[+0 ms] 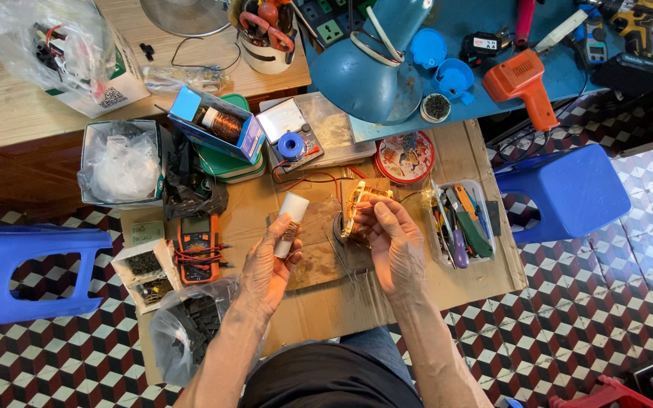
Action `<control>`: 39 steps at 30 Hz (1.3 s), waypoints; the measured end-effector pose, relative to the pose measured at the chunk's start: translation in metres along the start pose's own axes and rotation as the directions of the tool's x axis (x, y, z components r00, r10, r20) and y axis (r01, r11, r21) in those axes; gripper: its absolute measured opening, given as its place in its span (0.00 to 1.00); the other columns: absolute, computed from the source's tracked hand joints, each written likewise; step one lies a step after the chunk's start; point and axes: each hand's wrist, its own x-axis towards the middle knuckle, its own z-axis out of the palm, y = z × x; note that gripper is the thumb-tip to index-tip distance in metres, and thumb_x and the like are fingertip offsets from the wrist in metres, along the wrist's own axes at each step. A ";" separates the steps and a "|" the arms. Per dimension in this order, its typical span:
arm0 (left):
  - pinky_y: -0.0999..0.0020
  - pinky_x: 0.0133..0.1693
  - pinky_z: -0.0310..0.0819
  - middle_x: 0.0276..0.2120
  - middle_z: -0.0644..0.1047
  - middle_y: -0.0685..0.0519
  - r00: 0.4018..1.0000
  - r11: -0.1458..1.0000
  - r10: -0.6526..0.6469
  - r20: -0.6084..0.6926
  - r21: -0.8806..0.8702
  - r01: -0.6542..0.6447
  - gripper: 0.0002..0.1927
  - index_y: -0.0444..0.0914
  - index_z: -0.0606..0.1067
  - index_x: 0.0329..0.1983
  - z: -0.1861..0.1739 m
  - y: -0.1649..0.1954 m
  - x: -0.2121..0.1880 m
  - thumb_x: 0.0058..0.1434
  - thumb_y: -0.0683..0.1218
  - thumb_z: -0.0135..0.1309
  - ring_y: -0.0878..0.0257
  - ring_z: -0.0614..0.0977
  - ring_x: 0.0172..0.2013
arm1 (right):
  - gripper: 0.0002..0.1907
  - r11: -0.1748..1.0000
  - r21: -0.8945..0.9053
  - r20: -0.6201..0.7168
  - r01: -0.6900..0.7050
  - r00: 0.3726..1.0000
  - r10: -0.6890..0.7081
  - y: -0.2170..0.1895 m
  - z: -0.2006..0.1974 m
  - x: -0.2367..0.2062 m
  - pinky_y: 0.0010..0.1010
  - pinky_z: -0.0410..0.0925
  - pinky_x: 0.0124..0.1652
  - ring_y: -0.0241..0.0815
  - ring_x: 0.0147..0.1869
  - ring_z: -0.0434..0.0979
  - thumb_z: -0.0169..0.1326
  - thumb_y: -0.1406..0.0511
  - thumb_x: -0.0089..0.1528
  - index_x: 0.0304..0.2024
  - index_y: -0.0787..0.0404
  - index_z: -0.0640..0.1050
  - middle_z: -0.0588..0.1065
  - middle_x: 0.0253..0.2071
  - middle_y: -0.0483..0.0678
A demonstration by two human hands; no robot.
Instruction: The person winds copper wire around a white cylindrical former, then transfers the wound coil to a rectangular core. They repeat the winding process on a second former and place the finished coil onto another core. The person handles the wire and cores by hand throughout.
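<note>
Cardboard (417, 291), brown and creased, covers the low surface under our hands, laid over a red, black and white tiled floor (583, 302). Nearest us, our left hand (266, 268) is wrapped around a white tube (289, 223) that stands nearly upright, with a band of copper wire wound about its middle where the fingers close on it. Just beside it, our right hand (394, 245) pinches a copper-wound coil (360, 211) between thumb and fingertips, holding it above a small dark round part on the cardboard; thin wire runs between the coil and the tube. To the left lie an orange multimeter (198, 245) with red leads, a small box of dark screws (145, 273), and a clear bag of black parts (187, 329). To the right sits a clear tray of screwdrivers (462, 223). Farther off we see a red round tin lid (406, 157), a spool of blue tape (291, 145) on a clear plastic box, and a blue carton holding a copper spool (217, 125). Blue stools (568, 189) flank the work on both sides. Farthest from us, a blue bench carries a blue lamp shade (368, 72), an orange heat gun (523, 83) and a yellow and black drill (640, 15).
</note>
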 end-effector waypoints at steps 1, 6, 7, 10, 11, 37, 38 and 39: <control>0.72 0.34 0.77 0.37 0.79 0.52 1.000 1.000 -0.003 0.000 0.000 0.003 0.27 0.34 0.74 0.51 0.000 0.000 0.000 0.55 0.54 0.66 0.66 0.80 0.35 | 0.11 1.000 -0.009 -0.019 0.008 1.000 -0.008 0.002 -0.001 0.001 0.34 0.73 0.51 0.43 0.47 0.81 0.56 0.66 0.67 0.50 0.65 0.77 0.80 0.43 0.52; 0.73 0.33 0.78 0.38 0.81 0.52 0.999 0.999 -0.038 0.002 -0.017 0.038 0.26 0.36 0.75 0.51 0.000 -0.002 0.000 0.55 0.54 0.65 0.67 0.80 0.34 | 0.10 0.992 -0.101 -0.131 0.074 0.988 -0.087 0.011 -0.006 0.004 0.32 0.75 0.50 0.42 0.45 0.82 0.57 0.66 0.66 0.47 0.65 0.78 0.81 0.42 0.53; 0.73 0.33 0.78 0.38 0.81 0.52 0.999 0.999 -0.043 0.004 -0.027 0.043 0.25 0.36 0.75 0.51 0.000 -0.003 0.001 0.55 0.54 0.65 0.67 0.80 0.34 | 0.10 0.990 -0.117 -0.150 0.077 0.984 -0.094 0.013 -0.006 0.005 0.32 0.75 0.49 0.43 0.45 0.83 0.57 0.66 0.66 0.47 0.65 0.77 0.81 0.42 0.53; 0.73 0.34 0.78 0.38 0.81 0.52 0.998 0.997 -0.056 0.008 -0.050 0.056 0.24 0.37 0.75 0.51 0.001 -0.004 0.003 0.56 0.54 0.64 0.67 0.80 0.34 | 0.09 0.986 -0.144 -0.182 0.082 0.977 -0.108 0.015 -0.005 0.005 0.32 0.74 0.47 0.43 0.44 0.83 0.56 0.66 0.67 0.47 0.64 0.77 0.81 0.42 0.54; 0.73 0.34 0.78 0.38 0.81 0.52 0.998 0.997 -0.056 0.005 -0.051 0.056 0.24 0.36 0.75 0.50 0.001 -0.005 0.004 0.56 0.54 0.64 0.67 0.80 0.33 | 0.09 0.987 -0.136 -0.176 0.081 0.979 -0.104 0.015 -0.005 0.005 0.32 0.74 0.48 0.43 0.45 0.83 0.56 0.66 0.67 0.47 0.64 0.77 0.81 0.42 0.54; 0.74 0.34 0.79 0.38 0.79 0.52 0.998 0.998 -0.052 0.029 -0.036 0.053 0.26 0.34 0.74 0.51 -0.001 -0.008 0.001 0.56 0.54 0.64 0.68 0.80 0.34 | 0.12 0.994 -0.028 -0.048 0.105 0.993 -0.106 0.007 -0.003 -0.003 0.36 0.72 0.56 0.44 0.52 0.81 0.52 0.64 0.69 0.52 0.64 0.76 0.80 0.48 0.53; 0.74 0.34 0.79 0.38 0.79 0.52 0.998 0.998 -0.049 0.030 -0.032 0.050 0.26 0.34 0.74 0.51 0.000 -0.008 0.001 0.56 0.54 0.64 0.68 0.80 0.34 | 0.12 0.994 -0.024 -0.047 0.103 0.993 -0.104 0.007 -0.003 -0.002 0.36 0.72 0.56 0.44 0.52 0.81 0.52 0.64 0.69 0.52 0.64 0.76 0.80 0.48 0.53; 0.74 0.34 0.79 0.38 0.79 0.52 0.998 0.998 -0.047 0.031 -0.028 0.047 0.26 0.34 0.74 0.51 0.000 -0.008 0.001 0.56 0.54 0.64 0.68 0.80 0.34 | 0.12 0.995 -0.019 -0.046 0.102 0.994 -0.103 0.007 -0.003 -0.002 0.36 0.72 0.56 0.44 0.52 0.81 0.52 0.64 0.70 0.52 0.64 0.76 0.80 0.48 0.53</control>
